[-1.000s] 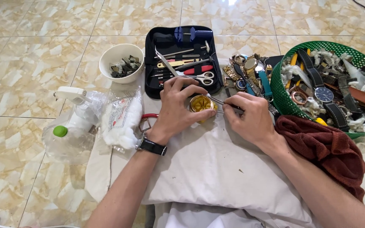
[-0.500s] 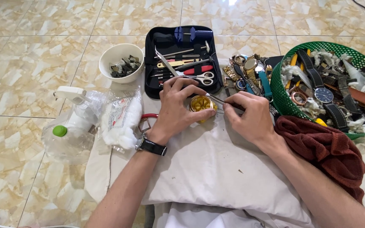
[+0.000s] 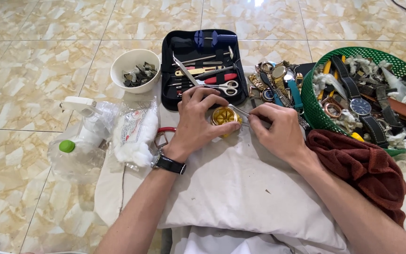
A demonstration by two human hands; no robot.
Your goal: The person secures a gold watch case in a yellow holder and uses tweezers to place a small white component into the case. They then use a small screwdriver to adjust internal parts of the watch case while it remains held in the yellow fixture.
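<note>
Gold watch case (image 3: 225,116) sits on white cloth (image 3: 240,188), pinned by left hand (image 3: 198,120) clamped around it for steadiness; right hand (image 3: 278,129), at 3 o'clock, pinches tweezers (image 3: 238,111) into it.

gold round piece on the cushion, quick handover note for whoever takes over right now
Left hand: grips the gold round piece on the white cushion.
Right hand: holds tweezers, tips at the piece's rim.
Open tool case lies just beyond; green basket of watches sits to the right.
Done: piece held steady, tweezers at it.
Left: cannot tell how far the work inside it has got.
</note>
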